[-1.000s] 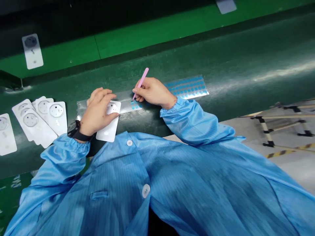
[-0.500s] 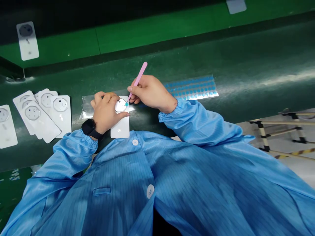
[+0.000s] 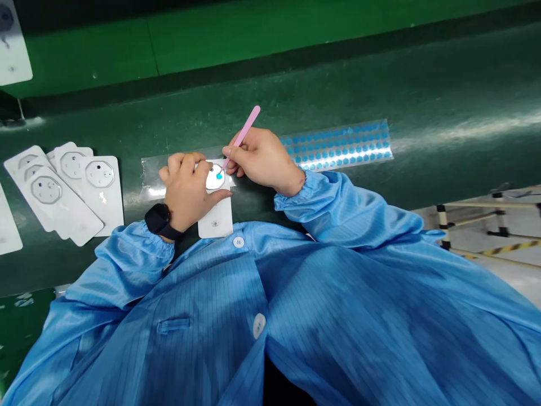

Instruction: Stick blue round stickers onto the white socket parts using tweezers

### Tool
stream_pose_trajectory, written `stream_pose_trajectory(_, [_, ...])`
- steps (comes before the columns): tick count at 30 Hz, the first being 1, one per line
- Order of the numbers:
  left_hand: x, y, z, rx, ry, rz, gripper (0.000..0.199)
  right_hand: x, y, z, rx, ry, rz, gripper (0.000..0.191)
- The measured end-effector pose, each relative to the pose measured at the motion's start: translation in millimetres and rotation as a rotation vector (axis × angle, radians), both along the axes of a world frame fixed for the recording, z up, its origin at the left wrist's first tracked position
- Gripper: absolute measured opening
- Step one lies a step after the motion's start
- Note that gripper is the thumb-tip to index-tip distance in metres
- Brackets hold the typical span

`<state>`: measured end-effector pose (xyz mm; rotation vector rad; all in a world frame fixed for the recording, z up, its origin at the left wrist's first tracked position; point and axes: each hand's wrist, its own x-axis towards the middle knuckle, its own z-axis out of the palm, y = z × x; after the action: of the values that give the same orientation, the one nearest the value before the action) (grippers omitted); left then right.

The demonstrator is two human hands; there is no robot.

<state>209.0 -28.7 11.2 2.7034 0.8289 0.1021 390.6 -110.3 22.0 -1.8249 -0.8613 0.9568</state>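
My left hand (image 3: 189, 189) grips a white card (image 3: 215, 221) by its left side, thumb across its middle. Pink tweezers (image 3: 247, 128) are pinched in my right hand (image 3: 264, 160), pointing down at the card. Their tip meets a small blue dot (image 3: 218, 176) inside the shiny round area near the card's top. Beneath the hands lies a clear plastic strip (image 3: 152, 176). To the right of my right hand, a transparent sheet (image 3: 338, 148) carries rows of blue dots.
Several similar white cards (image 3: 74, 194) overlap on the green table (image 3: 443, 124) at left. Another card (image 3: 7, 223) is cut off at the left edge, and one (image 3: 14, 53) lies on the raised green ledge (image 3: 253, 42). A pipe frame (image 3: 473, 217) stands at right.
The view has shifted, so the cards at left sit further left. The blue dot, earlier at the right of the card's round area, is now nearer its middle, with the tweezers' tip at it.
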Motion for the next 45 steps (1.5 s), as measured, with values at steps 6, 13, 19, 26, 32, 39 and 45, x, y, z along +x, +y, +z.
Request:
stream_pose_trajectory(6, [1.6,-1.9,4.0,-0.002,0.021,0.012,0.059,-1.6,-1.8,-0.5,0.004,-0.05,0.002,0.022])
stream_pose_trajectory(13, [0.7,-0.2,4.7,-0.008,0.029,0.011,0.058,-1.0,-3.2,-5.7,0.029,-0.071,0.015,0.018])
stream_pose_trajectory(19, [-0.5,0.9,2.6,-0.026,0.015,0.006,0.058,-1.5,-3.4,-2.6,-0.006,-0.071,-0.005,0.02])
stream_pose_trajectory(26, [-1.4,0.4,-0.4,-0.033,-0.022,0.008,0.057,-1.2,-3.3,-0.5,-0.012,-0.047,-0.004,0.02])
stream_pose_trajectory(32, [0.2,-0.4,2.2,-0.041,0.014,0.02,0.059,-2.7,-2.3,0.4,-0.01,-0.024,-0.017,0.024])
stream_pose_trajectory(39, [-1.1,0.7,-0.3,-0.021,-0.006,0.007,0.058,-3.5,-2.5,0.1,-0.01,-0.023,-0.025,0.026])
stream_pose_trajectory(45, [-1.1,0.8,-0.2,-0.018,-0.001,0.018,0.058,-2.8,-3.2,-2.2,0.001,-0.051,-0.006,0.021])
